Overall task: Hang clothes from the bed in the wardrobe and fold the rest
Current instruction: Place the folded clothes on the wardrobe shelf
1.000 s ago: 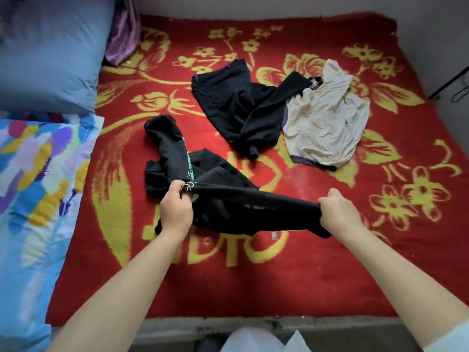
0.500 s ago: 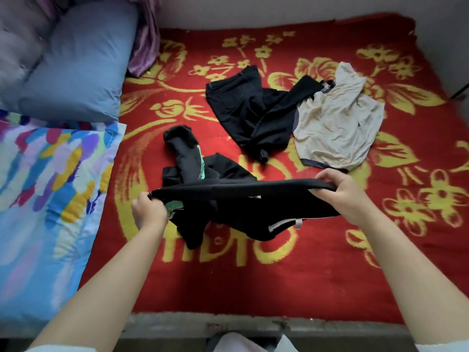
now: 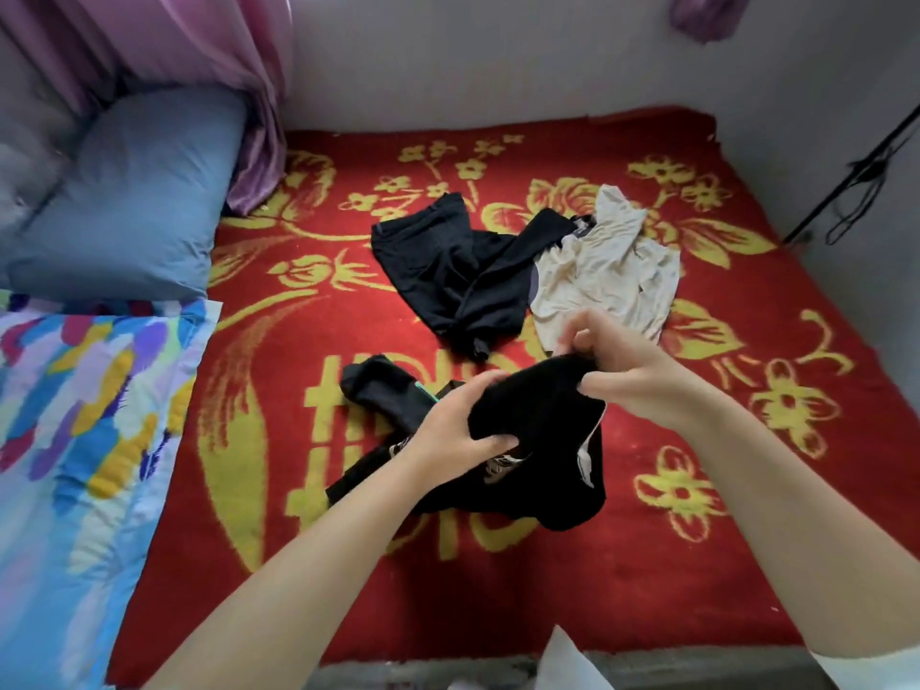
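Observation:
A black garment (image 3: 532,415) with a green stripe is bunched above the red bed cover (image 3: 647,565). My left hand (image 3: 458,425) grips its bundled middle from the left. My right hand (image 3: 617,363) pinches its upper edge close by. Part of the garment trails down onto the bed. Farther back lie black shorts (image 3: 448,271) and a beige top (image 3: 607,271), touching each other.
A grey-blue pillow (image 3: 129,201) and a colourful quilt (image 3: 74,440) fill the left side. A pink curtain (image 3: 214,67) hangs at the back left. A black stand with cords (image 3: 866,181) leans by the right wall. The bed's grey front edge (image 3: 423,669) is just below me.
My hands held the black garment stretched wide apart; they have now come together, bunching it and lifting it. The camera has tilted up, showing more wall and curtain.

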### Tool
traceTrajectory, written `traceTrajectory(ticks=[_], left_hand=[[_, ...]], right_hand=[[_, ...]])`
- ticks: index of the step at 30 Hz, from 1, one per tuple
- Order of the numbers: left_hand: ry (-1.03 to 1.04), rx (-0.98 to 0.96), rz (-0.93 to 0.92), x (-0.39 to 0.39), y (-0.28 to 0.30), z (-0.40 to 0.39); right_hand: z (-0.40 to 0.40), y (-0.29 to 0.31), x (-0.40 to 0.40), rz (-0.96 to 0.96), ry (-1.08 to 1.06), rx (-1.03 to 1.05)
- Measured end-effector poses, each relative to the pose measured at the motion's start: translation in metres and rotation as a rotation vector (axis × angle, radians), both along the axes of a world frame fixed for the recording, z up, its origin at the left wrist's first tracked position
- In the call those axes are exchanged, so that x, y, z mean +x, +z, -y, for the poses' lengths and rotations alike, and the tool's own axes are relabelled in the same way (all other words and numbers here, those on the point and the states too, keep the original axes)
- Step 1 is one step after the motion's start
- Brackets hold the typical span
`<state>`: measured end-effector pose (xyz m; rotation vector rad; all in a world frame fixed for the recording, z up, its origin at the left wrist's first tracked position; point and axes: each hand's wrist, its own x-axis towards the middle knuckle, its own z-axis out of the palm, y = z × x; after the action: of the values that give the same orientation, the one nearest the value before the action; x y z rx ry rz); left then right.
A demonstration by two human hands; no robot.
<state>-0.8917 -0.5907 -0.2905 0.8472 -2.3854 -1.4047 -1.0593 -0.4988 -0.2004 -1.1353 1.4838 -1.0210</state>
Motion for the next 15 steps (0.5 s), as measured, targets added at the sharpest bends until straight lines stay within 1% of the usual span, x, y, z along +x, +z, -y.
traceTrajectory(ticks=[1,2,4,5,7,9,12,14,15], left_hand=[[-0.018,-0.021,-0.002,-0.007,0.002,-0.004],[0.014,0.011,-0.004,-0.01,0.003,-0.006],[0.131,0.185,-0.093,-0.011,0.011,-0.006],[0.193,0.245,-0.137,-0.01,0.016,-0.004],[0.292,0.314,-0.207,-0.004,0.027,0.002],[0.373,0.416,-0.282,0.001,0.041,0.008],[0.533,0.579,-0.373,0.005,0.068,0.017],[0.572,0.605,-0.412,0.013,0.086,0.023],[0.565,0.603,-0.415,0.018,0.092,0.024]], right_hand=[[-0.004,0.0,-0.005,0.04,-0.031,-0.041],[-0.006,-0.004,-0.01,0.07,-0.082,-0.075],[-0.013,-0.018,-0.023,0.097,-0.256,-0.099],[-0.017,-0.029,-0.027,0.071,-0.337,-0.095],[-0.028,-0.056,-0.024,-0.084,-0.396,-0.051],[-0.038,-0.09,-0.004,-0.227,-0.34,-0.02],[-0.046,-0.135,0.047,-0.405,-0.138,0.004],[-0.041,-0.158,0.074,-0.508,-0.032,0.0],[-0.035,-0.166,0.085,-0.58,-0.026,0.0]])
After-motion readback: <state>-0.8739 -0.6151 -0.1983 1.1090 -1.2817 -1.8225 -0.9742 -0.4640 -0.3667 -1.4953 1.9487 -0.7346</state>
